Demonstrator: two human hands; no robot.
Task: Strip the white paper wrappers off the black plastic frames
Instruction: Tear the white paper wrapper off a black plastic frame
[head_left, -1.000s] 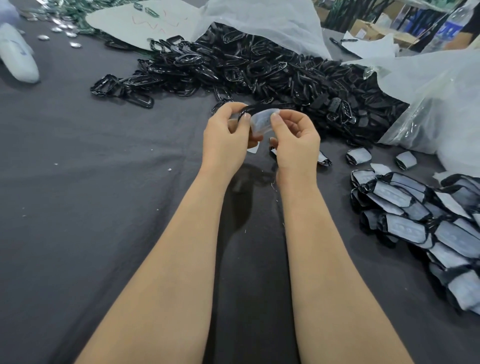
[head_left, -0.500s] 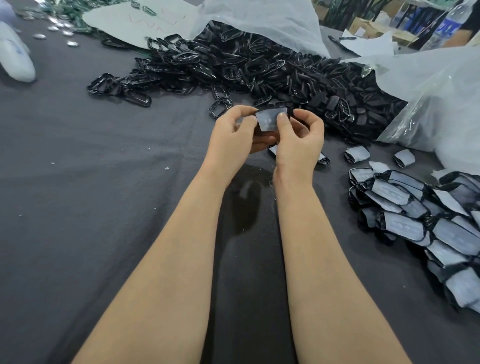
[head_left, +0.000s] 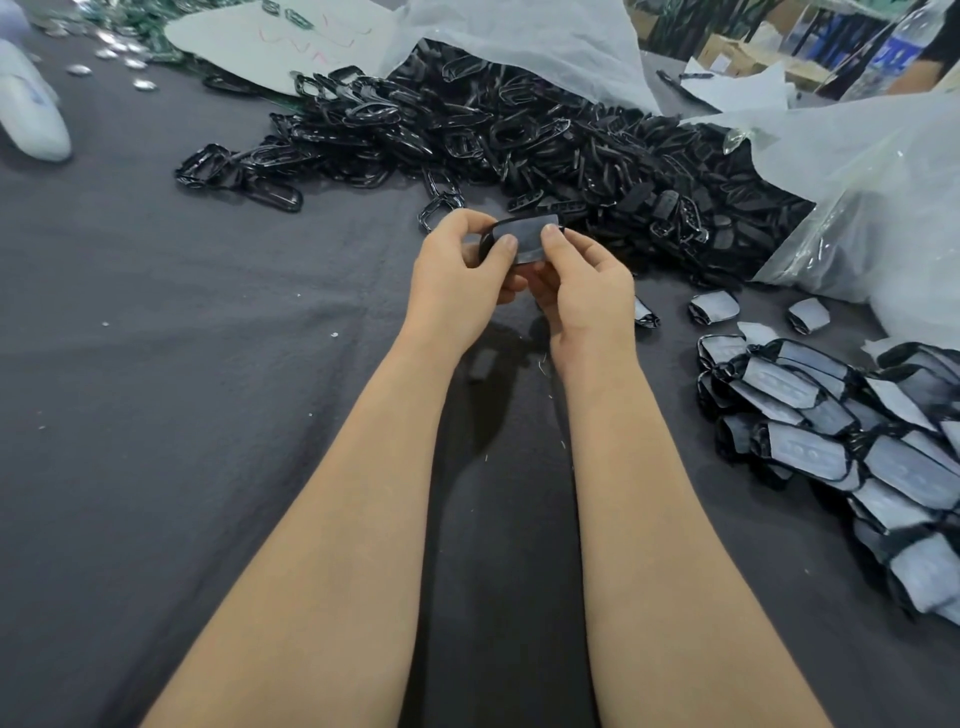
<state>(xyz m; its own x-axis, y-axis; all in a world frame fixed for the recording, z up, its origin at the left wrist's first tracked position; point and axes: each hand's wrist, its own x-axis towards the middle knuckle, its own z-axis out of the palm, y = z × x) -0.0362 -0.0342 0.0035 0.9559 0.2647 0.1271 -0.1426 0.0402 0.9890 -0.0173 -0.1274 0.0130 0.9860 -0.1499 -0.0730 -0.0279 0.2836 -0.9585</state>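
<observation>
Both hands hold one black plastic frame with its white paper wrapper (head_left: 527, 240) above the dark cloth, just in front of the big heap. My left hand (head_left: 460, 273) grips its left end, thumb on the paper face. My right hand (head_left: 584, 286) pinches the right end, thumb pressed on the wrapper. The frame's lower edge is hidden behind my fingers. A large heap of bare black frames (head_left: 519, 140) lies behind the hands. A pile of wrapped frames (head_left: 841, 431) lies at the right.
The table is covered with a dark grey cloth (head_left: 182, 389). Clear plastic bags (head_left: 857, 176) lie at the back and right. Loose wrapped pieces (head_left: 714, 307) sit right of my hands. A white object (head_left: 31, 114) lies at the far left, with small shiny parts behind it.
The wrapped frame has turned in my fingers: the paper face stood upright and bright before, and now it lies flatter and darker between both thumbs. The hands stayed in place.
</observation>
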